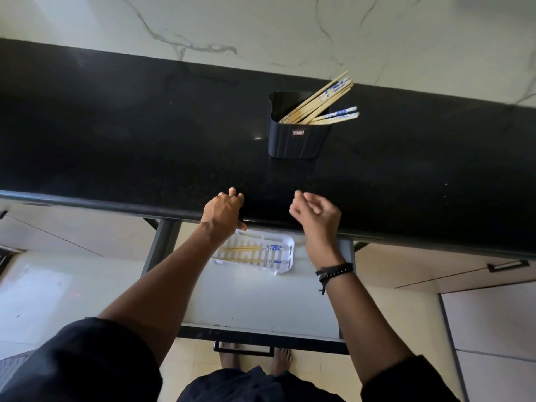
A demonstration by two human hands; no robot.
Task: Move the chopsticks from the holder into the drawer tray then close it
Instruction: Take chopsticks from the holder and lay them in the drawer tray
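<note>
1. Right hand (316, 213): grip loosely curled, fingers half-closed on nothing, hovering over the front edge of the desk (116, 134), between the drawer and the holder.
2. Left hand (223, 211): fingers draped over the desk's front lip, palm down. Grip has hold of no object; looks like a brace on the edge.
3. Below the hands: open drawer (261, 303) pulled well out, floor bare apart from a white slotted tray (285, 250) near the back. A few chopsticks in the tray (255, 249) lie flat, lengthwise across it, blue-patterned ends toward the right; exact count hard to read.
4. Farther out: black ribbed holder (298, 137) stands upright on the desk, well apart from both hands. Chopsticks in the holder (322, 103) lean to the right, patterned tops fanned out past the rim, two lying lower than the rest.
5. Handling, as judged: wooden sticks, light, stiff, smooth. Prone to slipping or scattering if pinched singly. Best taken as a small bundle near the patterned upper ends, where they clear the rim, then lifted along their lean.
6. Progress: transfer partly done; most sticks remain in the holder, drawer not yet closed.
</note>
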